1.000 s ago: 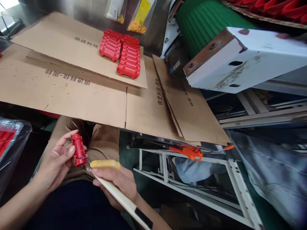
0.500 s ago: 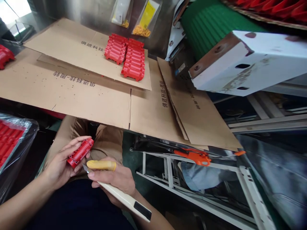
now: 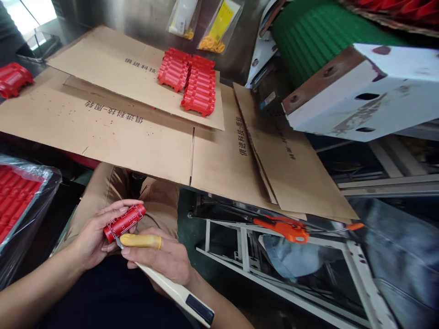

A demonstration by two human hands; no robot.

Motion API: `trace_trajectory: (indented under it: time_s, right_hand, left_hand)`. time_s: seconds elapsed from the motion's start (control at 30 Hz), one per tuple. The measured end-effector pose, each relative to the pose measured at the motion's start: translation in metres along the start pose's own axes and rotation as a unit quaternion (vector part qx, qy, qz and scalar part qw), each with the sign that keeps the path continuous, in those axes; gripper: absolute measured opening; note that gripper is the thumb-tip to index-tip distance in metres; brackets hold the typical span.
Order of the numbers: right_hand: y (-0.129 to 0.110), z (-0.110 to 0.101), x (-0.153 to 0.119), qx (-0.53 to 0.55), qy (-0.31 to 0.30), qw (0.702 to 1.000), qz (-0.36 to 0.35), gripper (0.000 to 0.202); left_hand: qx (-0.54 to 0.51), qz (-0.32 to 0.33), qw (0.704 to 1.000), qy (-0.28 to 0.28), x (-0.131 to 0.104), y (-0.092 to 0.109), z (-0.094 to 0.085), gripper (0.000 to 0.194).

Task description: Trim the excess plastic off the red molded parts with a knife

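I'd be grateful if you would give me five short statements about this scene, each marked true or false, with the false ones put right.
1. The left hand holds a red part. True.
2. The right hand is empty. False: it holds a cream-handled knife.
3. A yellow cover is worn on a finger of the right hand. True.
4. The two rows of red parts sit on bare metal. False: they sit on cardboard.
5. Two clear bags with yellow pieces lie beyond the cardboard. True.
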State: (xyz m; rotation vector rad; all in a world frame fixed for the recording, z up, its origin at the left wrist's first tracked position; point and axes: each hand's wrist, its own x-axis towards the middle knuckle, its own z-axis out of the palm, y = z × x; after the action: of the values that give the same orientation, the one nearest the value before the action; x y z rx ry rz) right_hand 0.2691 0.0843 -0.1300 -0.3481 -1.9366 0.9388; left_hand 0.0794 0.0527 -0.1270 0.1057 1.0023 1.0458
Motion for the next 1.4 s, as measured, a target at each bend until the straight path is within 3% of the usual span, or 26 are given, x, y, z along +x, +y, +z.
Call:
trace_trajectory:
  time_s: [0.37,0.57,0.67,0.77,0.87,0.93,1.07,1.27,1.4]
  right_hand:
    - [-0.005,-0.003,0.003,0.011,-0.007,0.999,0.046,0.011]
    - [-0.01,-0.005,0.006,-0.024,-0.118,0.99,0.073,0.016]
    - [-0.016,-0.006,0.002,0.049,-0.136,0.985,0.089,0.019]
    - [-0.018,-0.007,-0.003,0.094,-0.075,0.989,0.081,0.015]
    - [-0.013,-0.007,-0.008,0.04,0.059,0.99,0.122,0.015]
    - [-0.009,-0.004,-0.01,-0.02,0.098,0.986,0.132,0.014]
    - [-0.005,0.003,-0.011,-0.083,0.11,0.985,0.105,0.02]
    - [-0.004,0.004,-0.008,-0.086,0.115,0.987,0.079,0.023]
    - [-0.004,0.003,-0.007,-0.083,0.109,0.988,0.076,0.023]
  left_hand:
    - [0.013,0.007,1.0,0.006,-0.002,0.001,0.003,0.041]
    - [0.011,0.004,1.0,0.002,0.002,-0.003,0.002,0.038]
    - [-0.006,0.007,1.0,-0.02,0.003,-0.002,0.002,0.038]
    - [-0.01,0.035,0.999,-0.014,0.001,0.0,0.001,0.042]
    - [0.023,0.134,0.991,0.011,-0.002,0.0,-0.001,0.039]
    - [0.052,0.214,0.975,0.021,-0.004,-0.001,-0.003,0.035]
    - [0.104,0.304,0.945,0.064,-0.008,-0.004,-0.005,0.032]
    - [0.123,0.321,0.931,0.122,-0.015,-0.004,0.003,0.043]
    - [0.135,0.325,0.929,0.113,-0.016,-0.004,0.006,0.042]
